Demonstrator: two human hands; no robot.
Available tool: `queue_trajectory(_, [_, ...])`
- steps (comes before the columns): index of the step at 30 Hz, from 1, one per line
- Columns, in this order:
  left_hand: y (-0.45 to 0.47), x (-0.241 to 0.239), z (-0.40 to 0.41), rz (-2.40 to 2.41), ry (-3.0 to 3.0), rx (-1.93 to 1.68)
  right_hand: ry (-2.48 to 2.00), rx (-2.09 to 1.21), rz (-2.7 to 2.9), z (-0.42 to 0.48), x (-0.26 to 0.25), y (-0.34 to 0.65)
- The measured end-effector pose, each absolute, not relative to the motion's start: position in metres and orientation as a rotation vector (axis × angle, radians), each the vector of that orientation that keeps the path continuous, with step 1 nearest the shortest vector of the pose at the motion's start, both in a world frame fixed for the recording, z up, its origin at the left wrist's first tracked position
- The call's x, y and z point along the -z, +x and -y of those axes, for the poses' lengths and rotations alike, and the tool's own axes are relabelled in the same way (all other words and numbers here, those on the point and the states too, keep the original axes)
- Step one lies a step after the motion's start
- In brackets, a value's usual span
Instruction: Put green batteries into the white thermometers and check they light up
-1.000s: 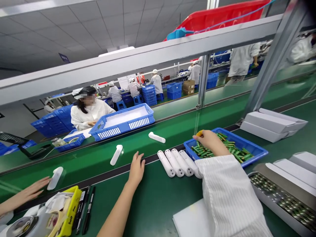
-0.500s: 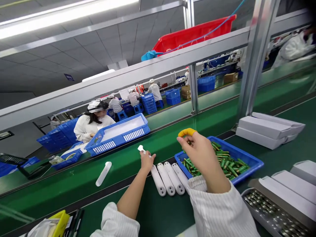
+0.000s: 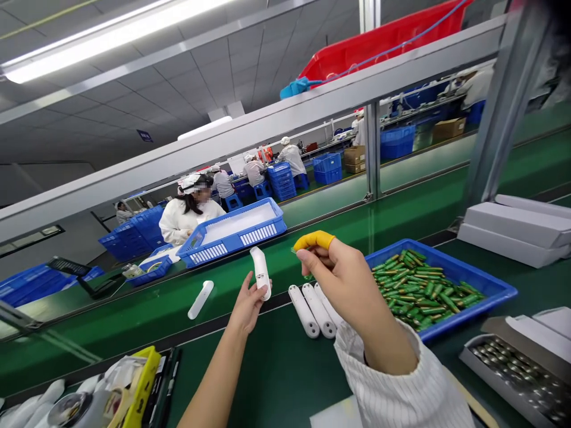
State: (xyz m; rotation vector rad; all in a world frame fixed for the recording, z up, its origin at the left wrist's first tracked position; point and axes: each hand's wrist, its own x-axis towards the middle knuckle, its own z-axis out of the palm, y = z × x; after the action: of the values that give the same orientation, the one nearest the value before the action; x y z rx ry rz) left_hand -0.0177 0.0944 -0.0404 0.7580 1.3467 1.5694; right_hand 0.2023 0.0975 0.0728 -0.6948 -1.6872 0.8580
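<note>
My left hand (image 3: pixel 250 303) is closed around the lower end of a white plastic device housing (image 3: pixel 260 270) with an angled head, held up over the green belt. A small opening shows on the face of the housing. My right hand (image 3: pixel 332 267), a yellow finger cot on its index finger, pinches a small green battery (image 3: pixel 294 250), mostly hidden by the fingers. Another bit of green shows under the curled fingers. Right of this hand, a blue tray (image 3: pixel 504 292) holds many loose green batteries (image 3: pixel 428 285). Several similar white housings (image 3: pixel 304 312) lie side by side below my hands.
One white housing (image 3: pixel 200 299) lies on the belt (image 3: pixel 169 324) at left. A blue basket (image 3: pixel 234 235) stands beyond, near a co-worker (image 3: pixel 187 211). White boxes (image 3: pixel 513 229) and a box of metal parts (image 3: pixel 513 368) are at right; a yellow bin (image 3: pixel 145 386) is front left.
My left hand has lifted a white housing from beside the row and turned it upright. My right hand has come left, closer to it. The view has shifted.
</note>
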Motion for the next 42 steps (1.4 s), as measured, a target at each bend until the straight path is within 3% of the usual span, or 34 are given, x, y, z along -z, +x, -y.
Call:
queue_trajectory(7, [-0.011,-0.019,-0.001,-0.834,0.843,-1.647,-0.280,-0.957,1.919,-0.042,-0.082,0.166])
queue_trajectory(18, [-0.035,-0.053,0.037,-0.467,0.650,-1.969,-0.094,-0.234,2.239,0.006,-0.044,0.094])
queue_trajectory(21, [-0.034,-0.055,0.041,-0.436,0.707,-1.974,-0.243,-0.412,2.261,0.007,-0.036,0.088])
queue_trajectory(27, [-0.030,-0.052,0.037,-0.462,0.805,-1.951,-0.382,-1.235,2.232,0.001,-0.026,0.083])
queue_trajectory(30, [-0.033,-0.050,0.034,-0.533,0.802,-1.985,-0.352,-1.475,2.104,-0.007,-0.028,0.082])
queue_trajectory(38, [-0.035,-0.041,0.027,-0.489,0.796,-2.063,-0.383,-1.661,1.519,-0.029,-0.052,0.097])
queue_trajectory(42, [-0.021,-0.035,0.026,-0.572,0.820,-2.038,-0.531,-1.408,1.498,-0.021,-0.047,0.094])
